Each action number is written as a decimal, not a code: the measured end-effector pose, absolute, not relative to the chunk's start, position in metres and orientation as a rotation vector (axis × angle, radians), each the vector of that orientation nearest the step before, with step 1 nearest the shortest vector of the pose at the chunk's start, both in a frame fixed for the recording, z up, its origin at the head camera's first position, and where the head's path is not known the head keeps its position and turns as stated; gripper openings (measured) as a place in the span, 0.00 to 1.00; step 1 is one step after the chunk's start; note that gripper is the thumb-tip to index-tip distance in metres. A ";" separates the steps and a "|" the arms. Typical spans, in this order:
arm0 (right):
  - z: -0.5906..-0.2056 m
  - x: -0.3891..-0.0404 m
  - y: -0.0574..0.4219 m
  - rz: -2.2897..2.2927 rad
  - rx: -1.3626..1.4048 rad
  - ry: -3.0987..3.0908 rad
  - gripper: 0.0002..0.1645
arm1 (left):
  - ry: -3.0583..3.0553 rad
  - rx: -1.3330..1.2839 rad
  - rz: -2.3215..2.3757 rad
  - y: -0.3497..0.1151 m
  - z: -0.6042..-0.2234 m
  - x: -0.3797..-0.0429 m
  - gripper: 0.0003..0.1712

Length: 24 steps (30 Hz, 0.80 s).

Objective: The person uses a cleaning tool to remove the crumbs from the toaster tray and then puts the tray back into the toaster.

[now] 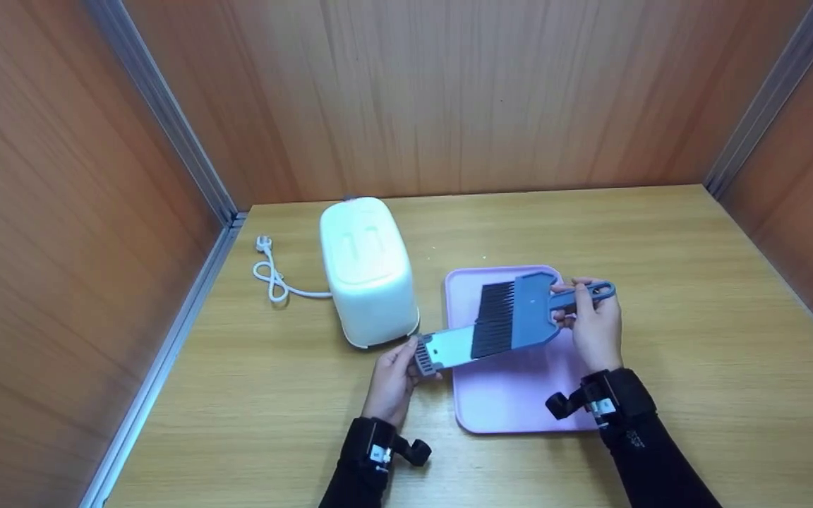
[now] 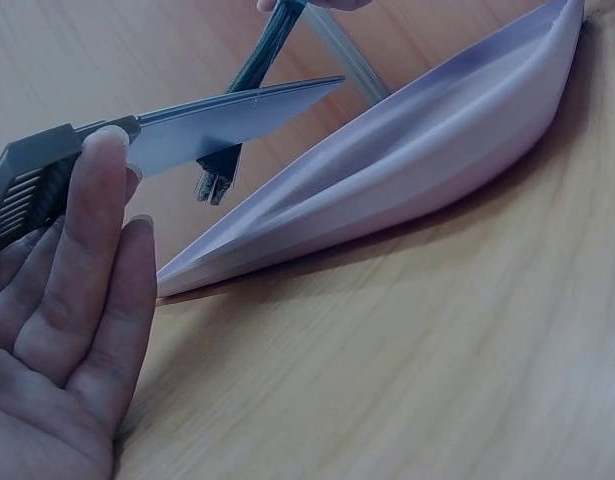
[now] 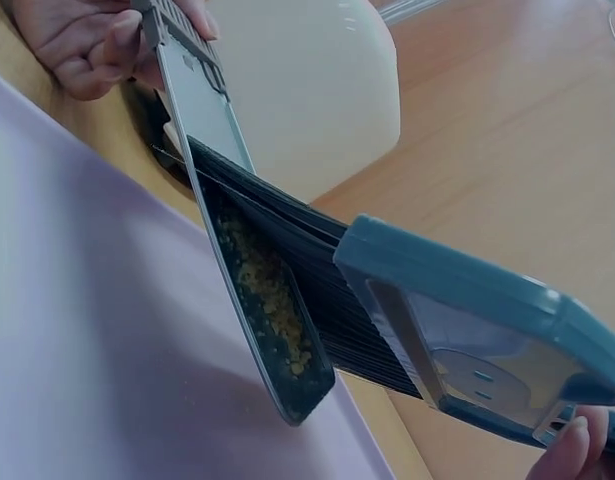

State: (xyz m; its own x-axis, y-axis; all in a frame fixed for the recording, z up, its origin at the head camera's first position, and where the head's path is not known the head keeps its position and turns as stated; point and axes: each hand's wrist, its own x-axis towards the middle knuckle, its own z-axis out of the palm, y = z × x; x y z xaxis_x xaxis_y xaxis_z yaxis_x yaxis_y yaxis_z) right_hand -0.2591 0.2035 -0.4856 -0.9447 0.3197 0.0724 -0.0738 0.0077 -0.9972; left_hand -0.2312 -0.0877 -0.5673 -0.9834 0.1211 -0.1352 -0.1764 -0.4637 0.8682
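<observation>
My left hand (image 1: 390, 384) pinches the grey slotted end of a flat crumb tray (image 1: 449, 348), thumb on top. The tray is held in the air, reaching over a lilac tray (image 1: 502, 409). Brownish-yellow crumbs (image 3: 272, 295) lie on its far part in the right wrist view. In my right hand (image 1: 598, 335) is the handle of a blue cleaning brush (image 1: 533, 310). Its black bristles (image 1: 495, 321) cross the crumb tray and hide part of its surface in the head view.
A white toaster-like appliance (image 1: 371, 275) stands just left of the lilac tray. Its white cord (image 1: 276, 279) lies looped on the wooden table (image 1: 258, 423), plug toward the back. Wood-grain walls (image 1: 449, 99) enclose the back and both sides. Small white specks lie behind the lilac tray.
</observation>
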 end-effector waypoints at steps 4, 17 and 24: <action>-0.486 -0.258 0.206 2.037 -0.297 -1.984 0.14 | 1.528 -0.073 2.549 -0.088 -0.568 -0.230 0.24; -0.490 -0.260 0.220 2.109 -0.349 -1.877 0.14 | 1.535 -0.087 2.542 -0.088 -0.567 -0.231 0.25; -0.490 -0.258 0.225 2.130 -0.337 -1.791 0.12 | 1.540 -0.067 2.563 -0.088 -0.568 -0.231 0.25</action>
